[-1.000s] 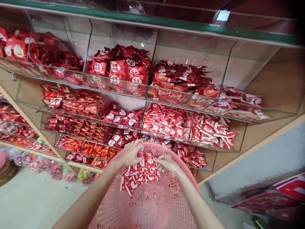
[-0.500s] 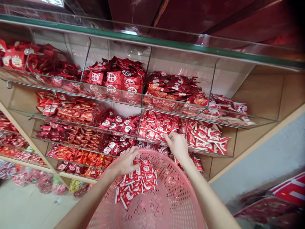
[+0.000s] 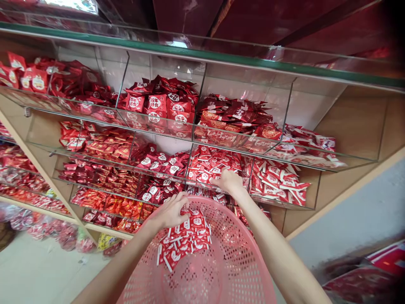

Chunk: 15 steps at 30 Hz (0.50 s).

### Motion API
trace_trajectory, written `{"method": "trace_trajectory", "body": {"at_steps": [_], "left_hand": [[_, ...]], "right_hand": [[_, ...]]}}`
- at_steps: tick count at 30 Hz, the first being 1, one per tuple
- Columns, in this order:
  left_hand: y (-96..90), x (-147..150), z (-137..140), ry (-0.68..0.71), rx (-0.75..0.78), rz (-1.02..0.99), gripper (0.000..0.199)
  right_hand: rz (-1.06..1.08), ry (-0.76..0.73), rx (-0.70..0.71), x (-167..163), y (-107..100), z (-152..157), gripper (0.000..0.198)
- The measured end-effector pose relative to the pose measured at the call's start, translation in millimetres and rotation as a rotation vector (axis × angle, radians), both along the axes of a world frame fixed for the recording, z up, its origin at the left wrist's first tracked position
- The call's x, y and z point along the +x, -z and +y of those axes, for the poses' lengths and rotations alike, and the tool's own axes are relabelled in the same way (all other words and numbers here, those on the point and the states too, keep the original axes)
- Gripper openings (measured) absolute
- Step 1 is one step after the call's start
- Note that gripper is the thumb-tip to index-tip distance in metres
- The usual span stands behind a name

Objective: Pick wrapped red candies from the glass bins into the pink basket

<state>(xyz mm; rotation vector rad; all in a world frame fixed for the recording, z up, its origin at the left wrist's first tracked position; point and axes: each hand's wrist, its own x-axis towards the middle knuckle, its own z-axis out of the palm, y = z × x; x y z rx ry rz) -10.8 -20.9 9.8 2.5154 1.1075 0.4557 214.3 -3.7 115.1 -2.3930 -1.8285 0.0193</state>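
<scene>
My left hand (image 3: 173, 211) is over the far left rim of a pink perforated plastic basket (image 3: 253, 253), fingers curled and thumb beneath. A bunch of small red-and-white packets (image 3: 186, 240) hangs from between finger and thumb, down inside the basket. Whether the hand also bears on the rim is hard to see. Beyond the rim, my right hand (image 3: 230, 183) is at the front edge of a glass shelf compartment, against red-and-white packets (image 3: 205, 164). Its fingers are closed, with the thumb pointing left; what they pinch, if anything, is hidden.
Glass dividers split the shelves into bins of red packets (image 3: 155, 105), with more at right (image 3: 275, 181). A thick glass shelf edge (image 3: 190, 52) crosses above. Bagged goods (image 3: 63, 234) line the floor at left. A grey wall (image 3: 354, 211) stands at right.
The view has shifted slightly, so the shelves sit further right. My right hand has moved a little left against the bin, its fingers more closed. My left hand keeps its place by the packets.
</scene>
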Motion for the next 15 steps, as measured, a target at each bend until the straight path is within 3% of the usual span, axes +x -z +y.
{"method": "trace_trajectory", "body": {"at_steps": [4,9,15], "left_hand": [[1.9,-1,1,-0.003,0.001,-0.016,0.016],[2.1,-2,-1,-0.001,-0.008,-0.054,0.014],[-1.7,-1,-2,-0.012,-0.06,-0.158,0.009]], "right_hand": [[0.044,-0.009,-0.001,-4,1,4,0.055],[0.087,-0.043,-0.027,-6,4,8,0.043],[0.205,-0.11,0.213,-3,-1,-11,0.028]]}}
